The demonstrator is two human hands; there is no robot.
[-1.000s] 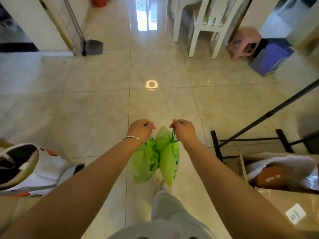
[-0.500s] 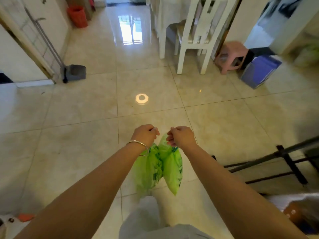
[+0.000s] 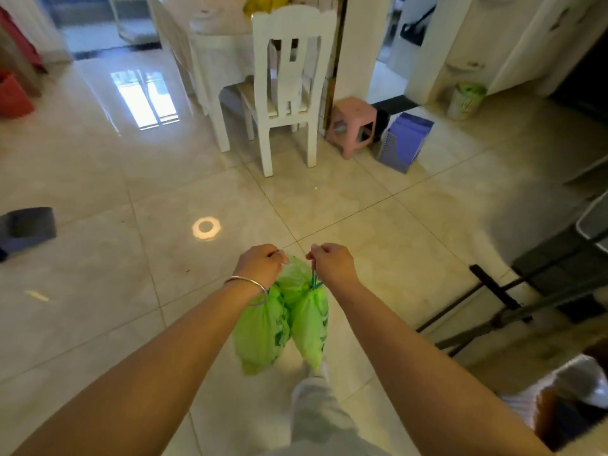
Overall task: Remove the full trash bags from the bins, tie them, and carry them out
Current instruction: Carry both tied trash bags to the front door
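Two green trash bags hang side by side in front of me above the tiled floor. My left hand (image 3: 261, 265), with a silver bangle on the wrist, grips the top of the left green bag (image 3: 261, 334). My right hand (image 3: 330, 263) pinches the blue drawstring of the right green bag (image 3: 311, 327). Both bags are closed at the neck and dangle freely, touching each other. A small bin with a green liner (image 3: 466, 99) stands far right by a wall.
A white chair (image 3: 286, 90) and table stand ahead. Right of them sit a pink stool (image 3: 353, 125) and a purple box (image 3: 406, 141). A grey dustpan (image 3: 28, 227) lies at left, a red bin (image 3: 13, 97) far left. Black stand legs (image 3: 493, 291) cross the floor at right.
The view has swung up and to the right as I walk forward; the chair, stool and far bin come closer. Both hands keep the same hold on the bags.
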